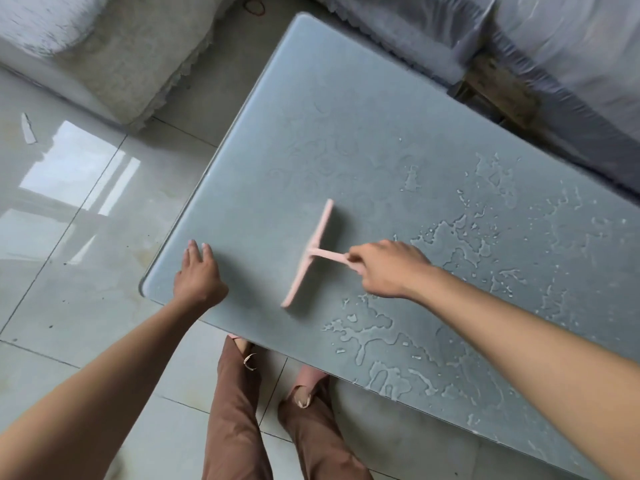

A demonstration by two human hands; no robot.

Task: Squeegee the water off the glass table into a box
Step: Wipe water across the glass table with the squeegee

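Note:
A frosted grey glass table fills the middle and right of the head view. My right hand grips the handle of a pink squeegee, whose long blade lies on the glass near the table's left end. My left hand rests with straight fingers on the glass at the near left corner. Puddles and beads of water cover the right half of the table and the near edge. The glass to the left of the blade looks mostly dry. No box is in view.
A pale sofa stands at the upper left and a covered sofa runs along the table's far side. Glossy floor tiles lie to the left. My legs in brown trousers stand at the table's near edge.

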